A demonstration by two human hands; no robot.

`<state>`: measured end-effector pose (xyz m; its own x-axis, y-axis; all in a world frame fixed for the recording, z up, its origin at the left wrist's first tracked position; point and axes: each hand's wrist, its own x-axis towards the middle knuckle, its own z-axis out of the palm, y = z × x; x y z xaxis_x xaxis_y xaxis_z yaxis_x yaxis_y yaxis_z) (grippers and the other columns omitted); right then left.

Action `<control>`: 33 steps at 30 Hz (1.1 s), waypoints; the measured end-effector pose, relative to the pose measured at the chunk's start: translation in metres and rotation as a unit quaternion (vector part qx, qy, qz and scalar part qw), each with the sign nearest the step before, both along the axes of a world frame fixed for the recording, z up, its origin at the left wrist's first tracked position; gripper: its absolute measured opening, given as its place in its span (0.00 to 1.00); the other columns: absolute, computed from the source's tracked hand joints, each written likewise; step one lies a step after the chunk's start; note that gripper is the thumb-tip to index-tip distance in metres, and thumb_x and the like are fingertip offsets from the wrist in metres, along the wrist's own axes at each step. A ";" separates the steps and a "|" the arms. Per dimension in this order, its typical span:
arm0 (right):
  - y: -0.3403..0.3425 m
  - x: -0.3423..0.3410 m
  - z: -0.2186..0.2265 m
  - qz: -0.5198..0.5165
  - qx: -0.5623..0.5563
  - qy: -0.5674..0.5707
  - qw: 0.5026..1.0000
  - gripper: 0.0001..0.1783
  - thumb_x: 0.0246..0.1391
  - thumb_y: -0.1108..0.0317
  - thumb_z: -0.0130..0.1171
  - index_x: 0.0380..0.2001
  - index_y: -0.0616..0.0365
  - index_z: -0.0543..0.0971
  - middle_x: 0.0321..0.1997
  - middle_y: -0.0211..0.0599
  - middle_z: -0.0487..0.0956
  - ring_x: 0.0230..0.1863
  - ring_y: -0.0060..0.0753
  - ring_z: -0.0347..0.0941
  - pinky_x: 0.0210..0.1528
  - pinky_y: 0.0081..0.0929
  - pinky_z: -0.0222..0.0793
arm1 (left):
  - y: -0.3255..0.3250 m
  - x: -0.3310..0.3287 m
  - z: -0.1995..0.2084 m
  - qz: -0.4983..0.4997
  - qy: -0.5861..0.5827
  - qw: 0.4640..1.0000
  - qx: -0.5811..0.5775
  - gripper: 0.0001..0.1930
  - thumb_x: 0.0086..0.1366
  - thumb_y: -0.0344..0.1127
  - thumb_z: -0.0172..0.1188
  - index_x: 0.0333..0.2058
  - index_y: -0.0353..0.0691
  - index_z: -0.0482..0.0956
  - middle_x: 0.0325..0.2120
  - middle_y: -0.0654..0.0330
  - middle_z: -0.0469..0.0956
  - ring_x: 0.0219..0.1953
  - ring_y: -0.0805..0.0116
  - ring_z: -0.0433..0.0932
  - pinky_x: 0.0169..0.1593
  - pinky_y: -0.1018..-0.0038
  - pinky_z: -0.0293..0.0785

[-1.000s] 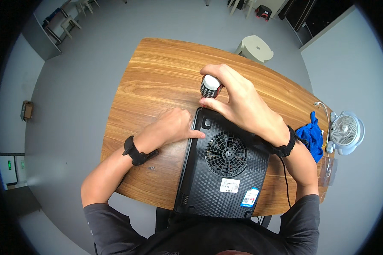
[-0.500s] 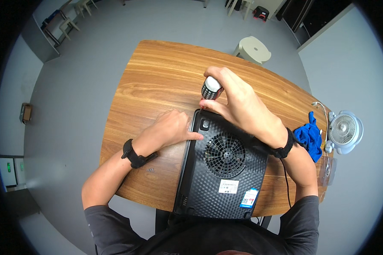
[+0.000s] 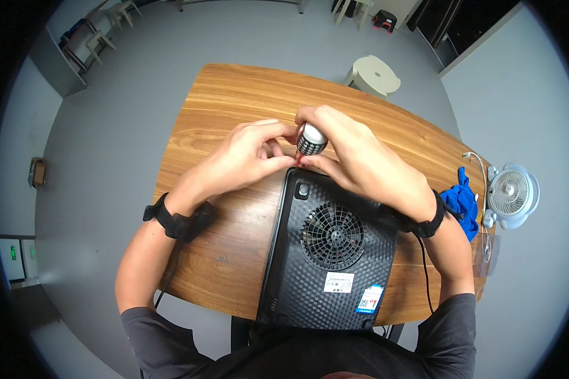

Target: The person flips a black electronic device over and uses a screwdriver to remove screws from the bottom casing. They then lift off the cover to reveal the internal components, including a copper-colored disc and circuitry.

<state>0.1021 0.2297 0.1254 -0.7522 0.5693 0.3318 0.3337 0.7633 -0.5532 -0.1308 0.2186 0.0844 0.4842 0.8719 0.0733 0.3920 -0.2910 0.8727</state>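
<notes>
A black induction cooker (image 3: 316,271) lies underside up on the wooden table, its round fan grille (image 3: 333,236) facing me. My right hand (image 3: 354,148) is wrapped round a screwdriver (image 3: 312,138) with a white-capped, black and red handle, held upright at the cooker's far left corner. From the left, my left hand (image 3: 250,151) reaches to the same spot, its curled thumb and forefinger closed against the screwdriver's lower part. The screwdriver's tip is hidden by fingers. Several small screws (image 3: 222,258) lie on the table left of the cooker.
On the wooden table (image 3: 234,95), a blue cloth (image 3: 463,205) sits at the right, beside a small light-blue fan (image 3: 511,192) and a white cable. A black cord (image 3: 426,278) runs along the cooker's right side. Beyond the far edge stands a pale stool (image 3: 374,74).
My left hand has left the cooker's left edge and moved away from me to the screwdriver. The right hand keeps its grip, and the screwdriver has shifted slightly.
</notes>
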 end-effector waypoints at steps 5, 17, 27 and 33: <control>-0.008 0.000 0.012 0.045 -0.066 -0.034 0.996 0.23 0.58 0.74 0.63 0.56 0.59 0.70 0.49 0.51 0.76 0.52 0.55 0.76 0.52 0.46 0.74 | 0.000 0.006 0.003 -0.040 -0.011 0.999 0.012 0.15 0.59 0.33 0.72 0.41 0.32 0.78 0.31 0.57 0.84 0.30 0.71 0.81 0.36 0.71 0.77; 0.000 0.001 0.019 -0.017 0.005 -0.015 1.000 0.16 0.57 0.66 0.67 0.45 0.63 0.77 0.42 0.45 0.77 0.44 0.54 0.77 0.47 0.46 0.75 | 0.005 0.022 -0.008 0.005 -0.046 0.997 0.063 0.16 0.56 0.30 0.74 0.41 0.33 0.81 0.31 0.55 0.81 0.31 0.66 0.80 0.37 0.69 0.77; -0.006 -0.002 0.021 -0.056 0.093 -0.060 0.992 0.22 0.52 0.60 0.72 0.44 0.59 0.77 0.42 0.42 0.75 0.42 0.50 0.76 0.42 0.41 0.75 | -0.001 0.020 -0.012 -0.004 -0.048 0.994 0.094 0.16 0.56 0.32 0.75 0.39 0.31 0.80 0.30 0.54 0.81 0.31 0.64 0.81 0.38 0.69 0.78; -0.005 0.003 0.026 -0.016 0.045 -0.051 0.998 0.20 0.51 0.68 0.72 0.46 0.59 0.76 0.42 0.45 0.74 0.42 0.51 0.76 0.44 0.42 0.75 | 0.004 0.023 -0.016 -0.013 -0.043 0.995 0.090 0.19 0.53 0.33 0.77 0.35 0.32 0.75 0.29 0.54 0.77 0.31 0.63 0.80 0.36 0.68 0.77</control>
